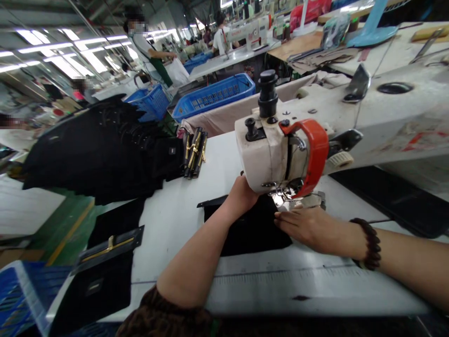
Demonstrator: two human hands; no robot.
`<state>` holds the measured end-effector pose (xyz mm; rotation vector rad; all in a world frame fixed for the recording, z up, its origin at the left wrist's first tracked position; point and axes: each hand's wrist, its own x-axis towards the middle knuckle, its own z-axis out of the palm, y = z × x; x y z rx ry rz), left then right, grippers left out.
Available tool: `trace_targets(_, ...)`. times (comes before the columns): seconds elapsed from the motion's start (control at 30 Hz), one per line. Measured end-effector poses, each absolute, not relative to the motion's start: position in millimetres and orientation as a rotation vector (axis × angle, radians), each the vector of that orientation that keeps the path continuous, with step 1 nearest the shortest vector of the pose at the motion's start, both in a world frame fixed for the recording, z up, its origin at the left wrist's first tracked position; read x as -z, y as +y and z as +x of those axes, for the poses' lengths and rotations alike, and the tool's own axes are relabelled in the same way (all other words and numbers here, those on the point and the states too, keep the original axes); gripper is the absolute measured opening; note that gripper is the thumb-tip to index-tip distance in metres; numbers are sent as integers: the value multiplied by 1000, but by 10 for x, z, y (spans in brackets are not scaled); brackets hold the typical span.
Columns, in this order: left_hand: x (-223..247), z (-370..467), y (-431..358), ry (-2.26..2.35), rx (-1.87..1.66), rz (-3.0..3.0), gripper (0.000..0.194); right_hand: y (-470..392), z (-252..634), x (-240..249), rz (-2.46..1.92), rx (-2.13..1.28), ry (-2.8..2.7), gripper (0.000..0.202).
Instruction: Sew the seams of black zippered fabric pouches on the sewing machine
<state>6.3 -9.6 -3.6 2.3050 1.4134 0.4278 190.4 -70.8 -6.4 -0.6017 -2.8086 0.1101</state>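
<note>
Head view: my right hand (310, 228), fingers together, touches one black panel (250, 236); left hand (243, 197) over it, spread hidden.

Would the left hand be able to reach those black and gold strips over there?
Probably yes: just white tabletop seems to lie between the left hand and the black and gold strips. It would likely leave the black cloth first.

Dark beaded bracelet (373, 245), brown-and-black patterned sleeve (163, 312)

The left hand (243, 195) and right hand (310, 228) touch black fabric (252, 236) at the sewing machine (257, 157).
</note>
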Motion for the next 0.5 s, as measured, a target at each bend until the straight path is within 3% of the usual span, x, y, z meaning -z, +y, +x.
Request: trace_targets(0.5, -50, 53, -121, 1366, -441, 2342, 13, -708, 1884, 87, -558, -73, -2837, 30)
